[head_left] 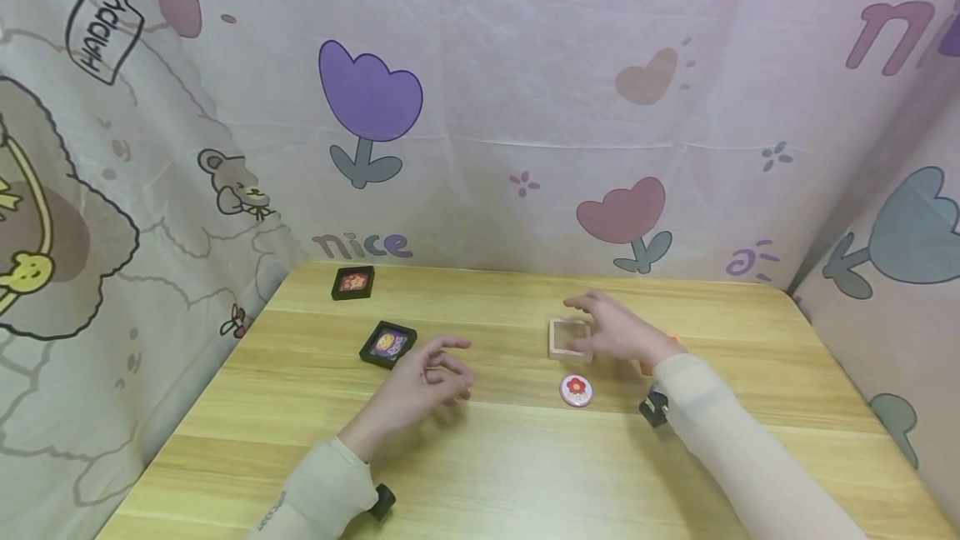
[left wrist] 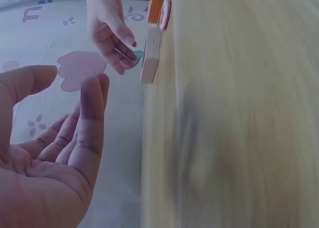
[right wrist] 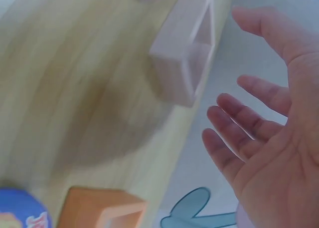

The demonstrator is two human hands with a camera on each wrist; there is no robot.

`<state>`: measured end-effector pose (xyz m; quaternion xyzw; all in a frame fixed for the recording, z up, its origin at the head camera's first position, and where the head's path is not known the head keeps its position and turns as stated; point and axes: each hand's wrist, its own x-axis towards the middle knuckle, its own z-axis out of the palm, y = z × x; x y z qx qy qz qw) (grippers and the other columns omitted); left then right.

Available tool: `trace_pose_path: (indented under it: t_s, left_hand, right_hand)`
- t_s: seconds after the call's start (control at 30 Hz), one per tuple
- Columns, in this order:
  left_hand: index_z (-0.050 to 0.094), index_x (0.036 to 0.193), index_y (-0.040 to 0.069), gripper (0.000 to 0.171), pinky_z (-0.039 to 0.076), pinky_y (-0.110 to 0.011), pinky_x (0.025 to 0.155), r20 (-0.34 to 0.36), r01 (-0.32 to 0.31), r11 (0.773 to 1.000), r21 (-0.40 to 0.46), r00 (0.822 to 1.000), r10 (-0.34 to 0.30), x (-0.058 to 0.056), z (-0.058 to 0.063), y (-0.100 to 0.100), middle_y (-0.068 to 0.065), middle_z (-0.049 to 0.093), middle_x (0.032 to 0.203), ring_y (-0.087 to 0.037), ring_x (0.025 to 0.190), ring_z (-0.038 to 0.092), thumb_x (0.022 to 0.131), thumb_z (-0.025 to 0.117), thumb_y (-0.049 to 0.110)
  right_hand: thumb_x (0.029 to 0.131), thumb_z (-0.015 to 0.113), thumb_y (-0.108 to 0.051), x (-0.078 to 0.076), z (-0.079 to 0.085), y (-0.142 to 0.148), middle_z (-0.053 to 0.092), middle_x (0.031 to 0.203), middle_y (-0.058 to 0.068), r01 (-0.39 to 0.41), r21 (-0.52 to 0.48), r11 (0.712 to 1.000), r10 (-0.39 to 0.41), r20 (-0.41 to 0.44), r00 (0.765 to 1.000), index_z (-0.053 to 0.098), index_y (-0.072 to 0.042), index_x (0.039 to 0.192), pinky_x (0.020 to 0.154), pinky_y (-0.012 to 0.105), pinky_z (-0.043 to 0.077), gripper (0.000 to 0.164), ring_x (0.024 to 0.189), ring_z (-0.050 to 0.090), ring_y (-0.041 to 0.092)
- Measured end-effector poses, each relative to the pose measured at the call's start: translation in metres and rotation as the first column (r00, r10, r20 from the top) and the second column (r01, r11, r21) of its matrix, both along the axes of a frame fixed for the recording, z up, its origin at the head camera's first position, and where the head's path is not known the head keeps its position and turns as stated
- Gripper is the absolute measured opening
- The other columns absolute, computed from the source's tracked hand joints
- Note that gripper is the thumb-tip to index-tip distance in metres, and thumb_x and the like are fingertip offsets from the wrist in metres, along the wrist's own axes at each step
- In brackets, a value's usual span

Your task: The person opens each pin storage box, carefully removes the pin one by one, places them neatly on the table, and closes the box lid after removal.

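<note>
In the head view my right hand (head_left: pixel 618 330) hovers over a small pale pink square frame (head_left: pixel 557 348), fingers spread and apart from it in the right wrist view. Just in front of that frame lies a round badge with a red flower (head_left: pixel 576 390). My left hand (head_left: pixel 420 386) is held above the table with loosely bent fingers and nothing in them. Nearest to it sits a black square frame (head_left: pixel 387 345) holding a purple badge with a yellow figure. An orange frame (right wrist: pixel 99 208) and a blue round badge (right wrist: pixel 22 210) appear in the right wrist view, mostly hidden by my right forearm in the head view.
Another black frame (head_left: pixel 352 282) with a red and orange insert lies at the table's back left. The wooden table (head_left: pixel 525 473) meets a printed cloth (head_left: pixel 487 107) at the back, with cloth on both sides too.
</note>
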<state>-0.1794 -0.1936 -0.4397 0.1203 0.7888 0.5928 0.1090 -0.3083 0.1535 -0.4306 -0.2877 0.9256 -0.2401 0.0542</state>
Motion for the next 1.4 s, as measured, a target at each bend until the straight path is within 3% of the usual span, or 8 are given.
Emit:
trace_pose_path:
  t_s: [0.2,0.4,0.57,0.8,1.13,1.27,1.4]
  left_hand:
    - [0.052,0.151,0.009,0.055,0.068,-0.045,0.084,-0.025,-0.073,0.997,-0.034,0.997,0.072,0.003,0.005,-0.012,-0.018,0.073,0.119,-0.039,0.101,0.077,0.102,0.074,0.016]
    - [0.051,0.151,0.008,0.054,0.068,-0.038,0.08,-0.063,-0.128,0.989,-0.08,0.99,0.123,0.005,0.009,-0.028,-0.02,0.073,0.122,-0.033,0.1,0.076,0.102,0.073,0.014]
    - [0.054,0.149,0.008,0.054,0.068,-0.037,0.08,-0.099,-0.175,0.979,-0.105,0.981,0.165,0.006,0.008,-0.043,-0.022,0.074,0.123,-0.029,0.099,0.075,0.101,0.076,0.016]
    - [0.055,0.148,0.006,0.056,0.067,-0.034,0.079,-0.122,-0.285,0.944,-0.167,0.956,0.267,0.006,0.004,-0.063,-0.014,0.075,0.118,-0.022,0.1,0.074,0.099,0.079,0.017]
    - [0.056,0.146,0.0,0.06,0.064,-0.026,0.068,-0.168,-0.394,0.888,-0.237,0.917,0.362,0.006,-0.001,-0.083,-0.021,0.071,0.121,-0.024,0.097,0.07,0.094,0.083,0.015]
    - [0.055,0.147,0.001,0.064,0.059,-0.024,0.071,-0.19,-0.418,0.856,-0.304,0.907,0.375,0.006,-0.003,-0.089,-0.021,0.07,0.123,-0.025,0.099,0.07,0.092,0.084,0.016]
    - [0.053,0.149,0.002,0.069,0.058,-0.03,0.082,-0.187,-0.43,0.829,-0.358,0.903,0.388,0.006,-0.005,-0.093,-0.023,0.067,0.128,-0.029,0.106,0.069,0.091,0.086,0.021]
  right_hand:
    - [0.093,0.081,-0.027,0.006,0.013,-0.017,0.059,0.151,0.024,-0.033,-0.037,0.999,0.031,-0.039,0.999,0.057,0.0,0.151,0.119,0.059,0.048,0.069,0.139,0.058,0.042]
    - [0.095,0.078,-0.025,0.012,0.02,-0.036,0.06,0.149,0.022,-0.083,-0.051,0.995,0.078,-0.081,0.994,0.057,0.0,0.151,0.117,0.058,0.05,0.065,0.136,0.06,0.04]
    - [0.096,0.078,-0.024,0.019,0.021,-0.053,0.061,0.148,0.021,-0.091,-0.067,0.994,0.087,-0.059,0.994,0.056,-0.002,0.152,0.116,0.056,0.051,0.064,0.125,0.066,0.036]
    - [0.098,0.077,-0.024,0.022,0.017,-0.076,0.063,0.147,0.018,-0.134,-0.063,0.989,0.131,-0.061,0.99,0.056,-0.002,0.153,0.117,0.053,0.051,0.063,0.133,0.062,0.035]
    - [0.099,0.077,-0.026,0.029,0.008,-0.114,0.063,0.148,0.021,-0.22,-0.073,0.973,0.22,-0.008,0.975,0.054,0.0,0.153,0.117,0.053,0.051,0.064,0.134,0.062,0.037]
    - [0.1,0.077,-0.027,0.031,0.003,-0.13,0.06,0.153,0.02,-0.216,-0.103,0.971,0.224,0.074,0.972,0.051,-0.003,0.156,0.122,0.052,0.048,0.066,0.14,0.059,0.037]
    - [0.1,0.076,-0.028,0.031,-0.002,-0.148,0.059,0.154,0.019,-0.221,-0.113,0.969,0.233,0.109,0.966,0.051,-0.004,0.157,0.123,0.05,0.047,0.066,0.142,0.058,0.036]
